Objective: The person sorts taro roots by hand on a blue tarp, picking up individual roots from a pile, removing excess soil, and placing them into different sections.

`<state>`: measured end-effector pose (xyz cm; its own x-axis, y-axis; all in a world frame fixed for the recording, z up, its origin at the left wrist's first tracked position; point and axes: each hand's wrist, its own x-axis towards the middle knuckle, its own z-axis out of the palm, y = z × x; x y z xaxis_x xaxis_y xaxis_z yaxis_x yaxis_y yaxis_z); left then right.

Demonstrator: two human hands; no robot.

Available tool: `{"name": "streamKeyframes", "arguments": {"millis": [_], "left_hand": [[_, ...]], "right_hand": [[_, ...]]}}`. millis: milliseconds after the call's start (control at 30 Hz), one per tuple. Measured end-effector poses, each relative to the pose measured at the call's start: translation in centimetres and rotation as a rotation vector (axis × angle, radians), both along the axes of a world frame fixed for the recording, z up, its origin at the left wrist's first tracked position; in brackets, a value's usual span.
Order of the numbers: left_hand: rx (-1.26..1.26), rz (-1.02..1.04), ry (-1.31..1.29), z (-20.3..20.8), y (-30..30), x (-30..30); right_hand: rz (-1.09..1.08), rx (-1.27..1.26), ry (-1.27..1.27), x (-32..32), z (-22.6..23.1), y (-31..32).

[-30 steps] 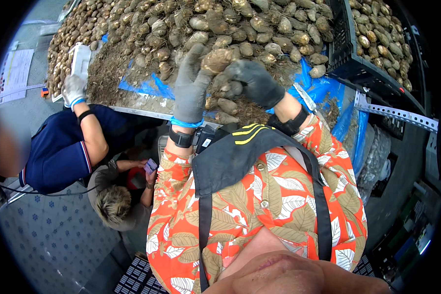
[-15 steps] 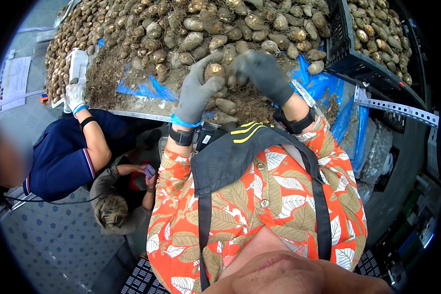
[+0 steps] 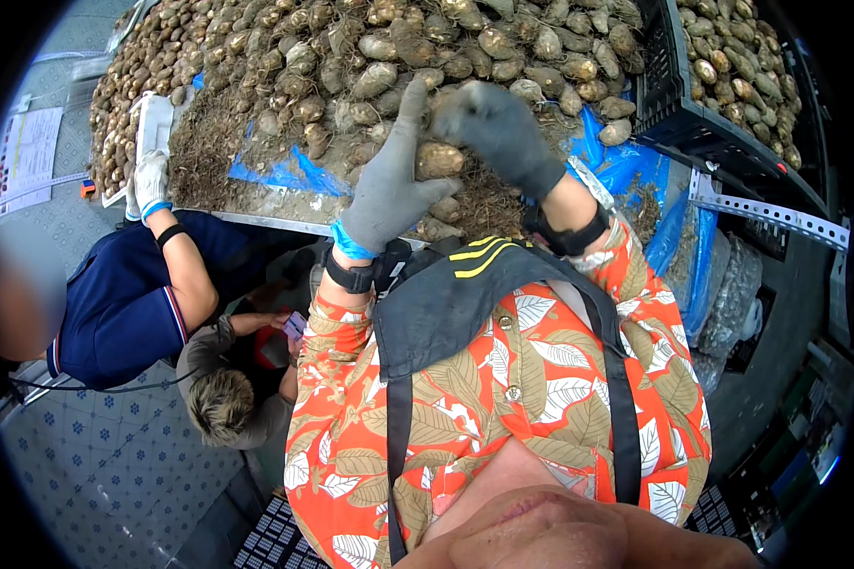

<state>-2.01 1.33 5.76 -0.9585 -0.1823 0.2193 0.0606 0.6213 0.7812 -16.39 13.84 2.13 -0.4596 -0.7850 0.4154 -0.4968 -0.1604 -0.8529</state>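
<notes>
Heaped across the blue-lined table (image 3: 285,175), a big pile of brown, dirt-crusted tubers (image 3: 427,47), with a black crate (image 3: 702,123) of more just to the right. Held between the two grey-gloved hands just above the pile's near edge, one rounded, pale-brown tuber (image 3: 439,159), rough-skinned and earthy. Left hand (image 3: 394,185) raised, fingers cupped around the tuber's left side, forefinger pointing up; right hand (image 3: 503,128) curled over it from above, wrist bent down.

Both gloved hands have drawn one tuber (image 3: 439,159) off the heap
</notes>
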Motion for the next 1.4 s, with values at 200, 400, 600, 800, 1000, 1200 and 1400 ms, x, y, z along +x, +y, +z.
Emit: {"name": "streamKeyframes", "arguments": {"millis": [200, 400, 600, 800, 1000, 1200, 1400], "left_hand": [[1.03, 0.009, 0.044, -0.6, -1.6, 1.3], [1.109, -0.056, -0.008, -3.7, -4.2, 3.6], [1.556, 0.287, 0.265, 0.2, -16.5, 3.3], [1.045, 0.155, 0.668, 5.8, -22.6, 3.1], [0.594, 0.283, 0.12, -3.9, -14.1, 2.9], [-0.26, 0.326, -0.355, -5.9, -0.5, 2.8], [-0.069, 0.307, -0.22, -8.4, -0.2, 2.4]], "right_hand": [[-0.154, 0.223, 0.664, -6.0, -3.9, 2.2], [0.021, 0.29, 0.583, -3.6, -4.5, 3.2], [-0.041, 0.498, -0.312, -2.5, -4.6, 5.9], [-0.027, 0.409, -0.433, -1.1, -6.8, 6.7], [-0.18, 0.606, -0.239, -1.4, -6.2, 6.5], [-0.29, 0.641, -0.18, -1.2, -3.7, 6.7], [-0.197, 0.225, -0.159, -0.2, -4.5, 5.3]]}}
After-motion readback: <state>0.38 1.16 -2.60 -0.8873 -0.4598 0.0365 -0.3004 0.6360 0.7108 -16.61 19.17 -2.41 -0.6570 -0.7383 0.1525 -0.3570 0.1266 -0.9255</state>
